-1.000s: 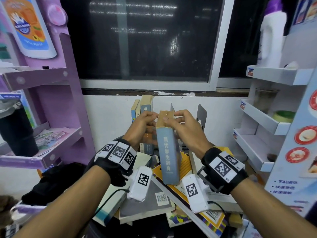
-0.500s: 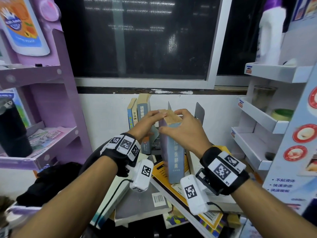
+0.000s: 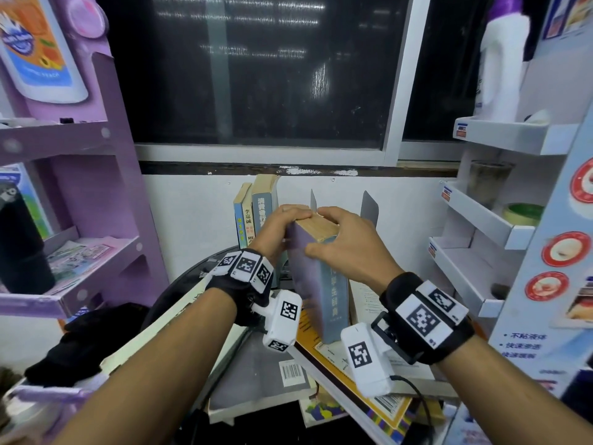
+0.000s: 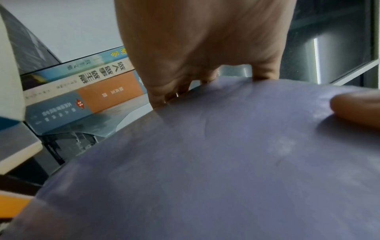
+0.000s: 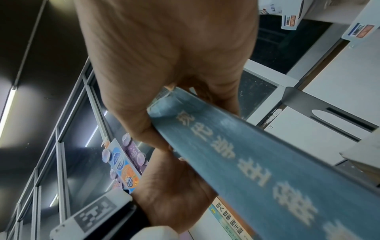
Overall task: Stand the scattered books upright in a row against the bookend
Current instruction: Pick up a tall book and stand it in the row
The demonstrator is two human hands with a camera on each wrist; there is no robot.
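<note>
Carried farther back toward the wall since a second ago: thick blue-grey hardcover book, upright, spine facing the camera. Gripped at its top by both, left hand with fingers curled over the left edge, right hand wrapped across the top and spine. Held just right of two standing blue-spined books, beside thin grey metal bookend plates, above flat scattered books
</note>
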